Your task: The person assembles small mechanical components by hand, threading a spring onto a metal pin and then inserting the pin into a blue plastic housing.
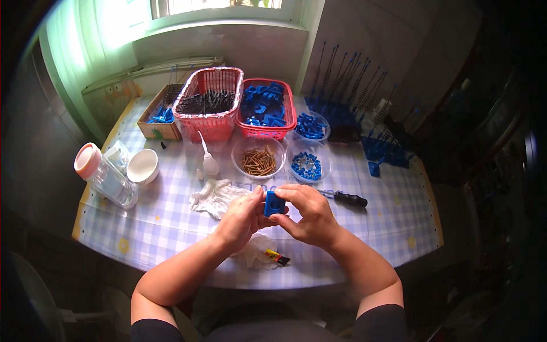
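Observation:
Between both hands, above the middle of the table, is a small blue plastic block with a rounded recess in its face. My left hand grips it from the left, fingers curled behind it. From the right, my right hand pinches its edge with thumb and forefinger. Crumpled white tissue lies behind my left hand. Below the hands, a small yellow and black tube rests on another tissue. Right of my right hand lies a tool with a black handle.
Clear bowls hold brass-coloured pins, small blue parts and more blue pieces. Red baskets and a box stand behind. Left are a bottle, white bowl and squeeze bottle. Spring-topped blue assemblies stand right.

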A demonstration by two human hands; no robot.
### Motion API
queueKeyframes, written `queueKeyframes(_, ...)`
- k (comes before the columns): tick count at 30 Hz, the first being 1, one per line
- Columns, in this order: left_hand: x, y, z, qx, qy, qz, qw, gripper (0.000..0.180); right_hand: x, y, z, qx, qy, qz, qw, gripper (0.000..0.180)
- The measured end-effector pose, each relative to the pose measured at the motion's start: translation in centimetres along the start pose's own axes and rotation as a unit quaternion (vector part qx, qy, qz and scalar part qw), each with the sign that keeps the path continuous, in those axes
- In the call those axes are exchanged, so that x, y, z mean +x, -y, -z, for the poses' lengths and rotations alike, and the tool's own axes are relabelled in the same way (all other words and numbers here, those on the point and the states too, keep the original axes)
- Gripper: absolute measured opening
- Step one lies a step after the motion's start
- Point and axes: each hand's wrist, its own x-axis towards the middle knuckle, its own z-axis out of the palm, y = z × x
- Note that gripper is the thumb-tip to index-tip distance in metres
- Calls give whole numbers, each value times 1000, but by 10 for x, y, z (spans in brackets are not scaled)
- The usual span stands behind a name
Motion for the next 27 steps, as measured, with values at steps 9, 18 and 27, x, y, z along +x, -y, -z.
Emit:
queueKeyframes(9,-1,-1,-1,7,-2,3,1000,50,0,3,2,-23,4,-2,1000,46)
queueKeyframes(18,-1,-2,-2,13,5,-2,1000,50,0,4,2,-31,0,3,1000,47)
queueKeyframes(27,-2,-1,-2,13,2,-1,1000,50,0,4,2,-31,2,-1,1000,47)
